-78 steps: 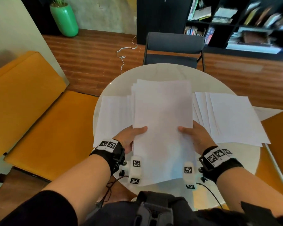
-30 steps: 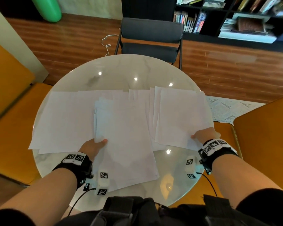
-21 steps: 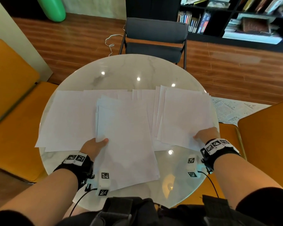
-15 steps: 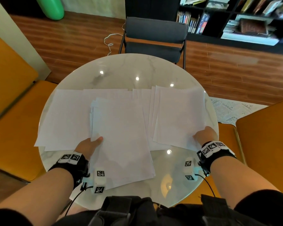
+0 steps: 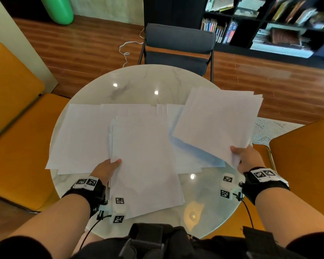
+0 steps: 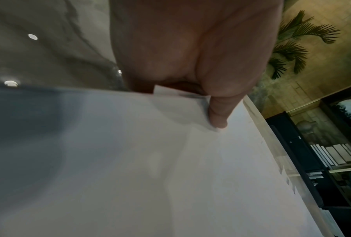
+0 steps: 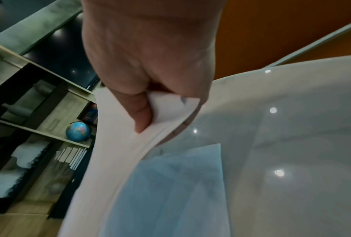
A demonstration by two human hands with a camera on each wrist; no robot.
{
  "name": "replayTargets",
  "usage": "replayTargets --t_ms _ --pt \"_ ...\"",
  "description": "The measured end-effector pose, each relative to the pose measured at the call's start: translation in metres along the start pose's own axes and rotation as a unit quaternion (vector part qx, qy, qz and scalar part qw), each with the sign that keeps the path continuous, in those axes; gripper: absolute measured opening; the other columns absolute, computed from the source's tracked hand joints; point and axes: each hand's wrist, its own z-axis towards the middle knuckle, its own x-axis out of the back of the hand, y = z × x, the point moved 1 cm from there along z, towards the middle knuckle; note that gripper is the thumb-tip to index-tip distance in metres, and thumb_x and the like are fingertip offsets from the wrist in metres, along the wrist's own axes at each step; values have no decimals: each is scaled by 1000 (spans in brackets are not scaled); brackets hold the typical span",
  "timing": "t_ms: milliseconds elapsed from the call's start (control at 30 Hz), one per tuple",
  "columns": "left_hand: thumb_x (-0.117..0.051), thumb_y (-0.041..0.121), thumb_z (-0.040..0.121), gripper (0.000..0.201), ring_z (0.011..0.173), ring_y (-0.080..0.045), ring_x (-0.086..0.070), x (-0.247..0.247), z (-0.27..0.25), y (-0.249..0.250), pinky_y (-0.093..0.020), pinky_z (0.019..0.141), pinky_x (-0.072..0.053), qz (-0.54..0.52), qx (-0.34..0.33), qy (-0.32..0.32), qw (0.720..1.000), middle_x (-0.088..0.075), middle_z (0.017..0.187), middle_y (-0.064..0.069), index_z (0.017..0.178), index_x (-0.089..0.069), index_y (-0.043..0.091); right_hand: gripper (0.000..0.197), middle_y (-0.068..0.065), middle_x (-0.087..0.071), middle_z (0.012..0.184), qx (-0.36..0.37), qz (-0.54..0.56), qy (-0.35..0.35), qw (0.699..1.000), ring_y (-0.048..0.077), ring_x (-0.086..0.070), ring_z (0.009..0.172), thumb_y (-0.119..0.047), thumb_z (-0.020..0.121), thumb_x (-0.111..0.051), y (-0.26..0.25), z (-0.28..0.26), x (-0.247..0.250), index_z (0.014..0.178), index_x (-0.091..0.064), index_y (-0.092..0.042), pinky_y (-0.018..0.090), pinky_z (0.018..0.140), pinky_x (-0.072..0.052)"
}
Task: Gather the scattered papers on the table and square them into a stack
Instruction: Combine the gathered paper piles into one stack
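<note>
1. Left hand (image 5: pixel 107 168) pinches the near-left edge of the centre stack (image 5: pixel 144 165); thumb on top, fingers underneath, stack on the bench (image 5: pixel 138 81).
2. Right hand (image 5: pixel 246 158) pinches a sheaf (image 5: pixel 217 124) by its near corner, thumb (image 7: pixel 140 115) on top, raised off the bench.
3. Loose sheets (image 5: pixel 79 135) lie flat at left.

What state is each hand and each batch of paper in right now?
left hand: grips the centre bundle's near left edge.
centre bundle: roughly gathered, edges uneven.
right hand: pinches the right bundle's near corner.
right bundle: lifted, sheets fanned.
loose sheets: flat on the table.
</note>
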Motion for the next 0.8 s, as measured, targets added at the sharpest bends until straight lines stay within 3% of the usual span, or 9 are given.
replayTargets --t_ms 100,233,333,433,533,600,667,733,800 --pt "-66 70 50 95 111 -36 -61 2 15 -10 -50 102 -46 -6 8 -1 1000 -64 123 -13 126 -57 14 43 13 -58 128 -6 113 -69 991 28 -57 100 -10 93 -57 -3 -9 -7 134 -47 -7 39 94 -44" --pt "-67 69 52 78 111 -35 -62 5 33 -19 -51 99 -48 -6 6 -20 1000 -65 125 -12 113 -62 21 52 12 -67 118 -12 206 -184 961 31 -63 106 -2 76 -70 -5 -29 -32 126 -57 -10 40 82 -55" --pt "-60 85 47 111 117 -34 -58 6 18 -8 -49 104 -43 -20 13 -14 1000 -60 132 -12 132 -52 14 76 14 -71 113 -10 151 -243 958 30 -68 100 -11 51 -89 1 -46 -57 121 -59 -8 41 81 -58" --pt "-48 92 52 114 118 -34 -57 5 -1 4 -47 106 -41 -55 51 -8 997 -58 133 -13 134 -52 13 63 19 -66 120 5 41 -239 970 34 -65 105 -2 68 -79 16 -55 -78 125 -53 -6 48 95 -50" --pt "-52 96 27 134 114 -35 -59 3 -7 8 -48 103 -45 -97 83 -9 992 -61 130 -14 133 -54 12 67 7 -60 96 38 -105 -185 976 27 -61 89 -9 74 -79 26 -62 -96 130 -44 -20 36 78 -48" --pt "-52 88 56 114 124 -34 -52 1 -15 15 -48 108 -40 -92 75 -28 993 -52 140 -15 141 -43 13 73 2 -55 91 75 -178 -141 971 28 -56 92 -9 78 -75 25 -65 -106 140 -38 -17 33 82 -44" --pt "-47 76 76 96 133 -31 -43 -1 -19 20 -48 113 -33 -69 59 -35 995 -39 150 -12 148 -30 14 74 11 -60 112 104 -246 -133 954 29 -56 101 -8 81 -71 20 -69 -114 145 -34 -17 29 86 -41" --pt "-45 72 81 93 137 -31 -39 -2 -20 21 -47 114 -30 -40 49 -32 998 -33 154 -10 150 -22 14 71 14 -57 125 127 -300 -137 935 23 -54 98 -5 84 -65 17 -72 -119 146 -33 -19 25 83 -39" --pt "-45 72 80 93 135 -31 -40 -2 -20 21 -47 113 -32 -19 40 -27 999 -35 153 -10 150 -23 14 69 9 -57 117 137 -316 -150 927 17 -50 94 -3 85 -62 17 -77 -126 146 -35 -20 23 81 -37"
